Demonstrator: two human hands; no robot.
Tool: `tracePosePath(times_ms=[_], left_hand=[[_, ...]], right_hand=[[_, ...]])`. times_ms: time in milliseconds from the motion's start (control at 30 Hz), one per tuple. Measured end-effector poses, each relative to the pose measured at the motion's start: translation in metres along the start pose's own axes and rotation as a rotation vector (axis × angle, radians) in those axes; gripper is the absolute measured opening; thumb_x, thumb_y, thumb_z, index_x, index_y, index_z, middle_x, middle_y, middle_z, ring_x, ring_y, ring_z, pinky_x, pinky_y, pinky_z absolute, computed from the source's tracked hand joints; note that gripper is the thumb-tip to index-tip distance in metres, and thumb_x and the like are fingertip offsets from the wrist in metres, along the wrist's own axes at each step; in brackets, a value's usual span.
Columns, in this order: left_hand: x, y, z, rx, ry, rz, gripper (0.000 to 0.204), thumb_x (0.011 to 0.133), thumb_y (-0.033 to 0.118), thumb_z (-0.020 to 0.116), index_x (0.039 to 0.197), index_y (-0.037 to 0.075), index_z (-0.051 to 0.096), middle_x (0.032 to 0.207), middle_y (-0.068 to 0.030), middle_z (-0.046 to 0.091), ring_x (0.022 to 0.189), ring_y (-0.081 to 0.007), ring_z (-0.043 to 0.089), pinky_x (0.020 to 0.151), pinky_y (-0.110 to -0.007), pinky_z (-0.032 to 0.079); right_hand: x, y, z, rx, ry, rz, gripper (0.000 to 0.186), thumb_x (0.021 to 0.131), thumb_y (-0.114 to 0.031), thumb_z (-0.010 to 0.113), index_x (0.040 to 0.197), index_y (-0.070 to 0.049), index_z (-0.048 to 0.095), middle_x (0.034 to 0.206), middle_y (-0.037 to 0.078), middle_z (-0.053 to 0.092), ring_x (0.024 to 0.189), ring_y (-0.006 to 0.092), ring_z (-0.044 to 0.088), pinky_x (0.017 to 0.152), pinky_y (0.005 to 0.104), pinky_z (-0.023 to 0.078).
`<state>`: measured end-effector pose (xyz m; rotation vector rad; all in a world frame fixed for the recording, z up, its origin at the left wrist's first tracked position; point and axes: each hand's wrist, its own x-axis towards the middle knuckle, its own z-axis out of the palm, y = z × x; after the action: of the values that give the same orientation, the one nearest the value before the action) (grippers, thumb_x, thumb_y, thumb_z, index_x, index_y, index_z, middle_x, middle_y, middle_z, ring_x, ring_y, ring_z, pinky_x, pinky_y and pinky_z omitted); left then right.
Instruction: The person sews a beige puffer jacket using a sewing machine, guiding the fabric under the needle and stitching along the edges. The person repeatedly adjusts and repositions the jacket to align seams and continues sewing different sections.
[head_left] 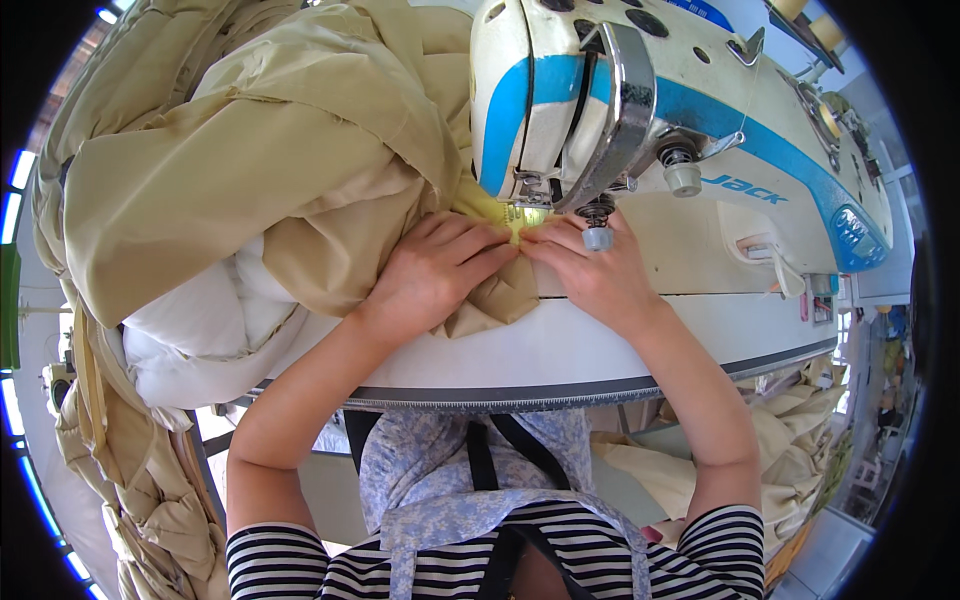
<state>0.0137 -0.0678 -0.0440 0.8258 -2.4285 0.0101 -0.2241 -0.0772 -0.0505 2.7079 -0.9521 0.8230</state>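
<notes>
Tan fabric [270, 190] lies under my left hand [425, 272], reaching the sewing machine's [690, 112] lit needle area [526, 216] | bulk heaped left on the tabletop [520, 358], probably clear of the machine's body | right hand [598, 272] opposite, both presumably steadying | grip: pinching or pressing, I can't tell | needle lost in glare

At the grip, the left hand [425, 272] and right hand [602, 278] cover part of the beige fabric [220, 190]; pinch or press cannot be told. Just beyond, detail under the presser foot [514, 214] is too small and glaring to read. A grey knob [598, 239] hides part of the right hand. Above, the sewing machine [720, 135] runs off the top edge; leftward, beige fabric covers part of the white padding [190, 325]; below, the striped shirt [272, 562] is cut off.
</notes>
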Motion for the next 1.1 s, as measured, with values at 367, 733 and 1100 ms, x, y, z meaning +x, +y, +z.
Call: tracePosePath(times_ms=[367,733,1100], left_hand=[[0.006,-0.022,0.005,-0.001,0.016,0.047,0.036,0.075,0.010,0.065,0.110,0.008,0.072,0.112,-0.0040,0.067,0.102,-0.0234,0.064,0.092,-0.038,0.051],[0.007,-0.037,0.006,-0.006,0.078,0.140,0.031,0.074,0.011,0.065,0.104,0.009,0.074,0.107,-0.0044,0.068,0.098,-0.0235,0.065,0.098,-0.039,0.051],[0.008,-0.049,0.010,-0.017,0.092,0.165,0.035,0.067,0.005,0.067,0.102,0.009,0.074,0.103,-0.0039,0.070,0.095,-0.0252,0.066,0.101,-0.045,0.051]], right_hand=[[0.001,0.008,0.012,0.058,0.064,0.060,0.014,0.081,-0.006,0.068,0.094,-0.007,0.072,0.079,0.005,0.064,0.078,0.0224,0.062,0.081,0.0388,0.047],[-0.002,0.005,0.012,-0.023,-0.017,0.159,0.032,0.081,-0.003,0.065,0.108,-0.018,0.076,0.085,0.005,0.069,0.081,0.0238,0.063,0.085,0.0420,0.047],[-0.001,0.006,0.013,-0.027,-0.098,0.211,0.044,0.082,0.000,0.061,0.121,-0.017,0.070,0.112,0.003,0.073,0.094,0.0227,0.070,0.083,0.0377,0.055]])
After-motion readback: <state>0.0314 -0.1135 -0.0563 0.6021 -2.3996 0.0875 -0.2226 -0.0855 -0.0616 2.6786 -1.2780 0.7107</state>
